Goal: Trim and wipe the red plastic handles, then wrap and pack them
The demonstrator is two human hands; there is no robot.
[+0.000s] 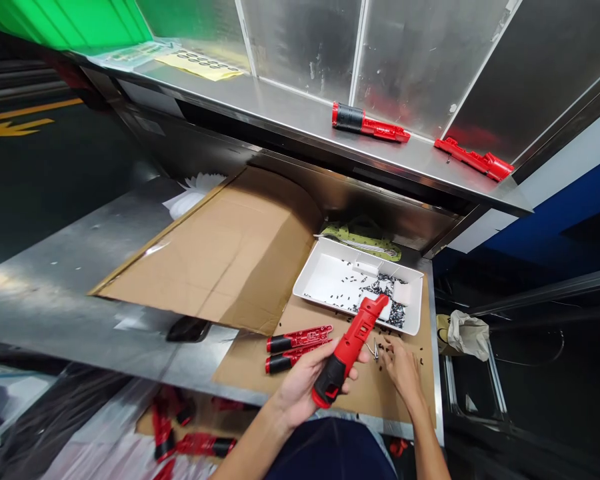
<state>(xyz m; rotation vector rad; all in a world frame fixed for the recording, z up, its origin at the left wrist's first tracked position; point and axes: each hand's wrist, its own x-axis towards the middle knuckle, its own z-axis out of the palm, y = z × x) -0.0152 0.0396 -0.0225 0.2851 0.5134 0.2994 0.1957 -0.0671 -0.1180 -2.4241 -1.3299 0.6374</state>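
My left hand [307,380] is wrapped round a red and black power tool housing [350,343], held tilted above the cardboard with its red end up and to the right. My right hand [403,367] is low over the cardboard sheet [350,393], its fingers bent and slightly apart beside a few small black pieces. Between the two hands lies a small metal tool [375,351], partly hidden, like tweezers or pliers. Left of the held housing, two more red and black housing halves [300,338] rest on the cardboard. Behind it stands a white tray [310,277] with many tiny black parts.
A big cardboard flap [215,253] rises at the left of the tray. On the metal shelf [280,107] sit two red housings [370,124] and yellow paper [200,65]. More red housings [205,445] lie below the table's front edge. A white bag [469,333] hangs at right.
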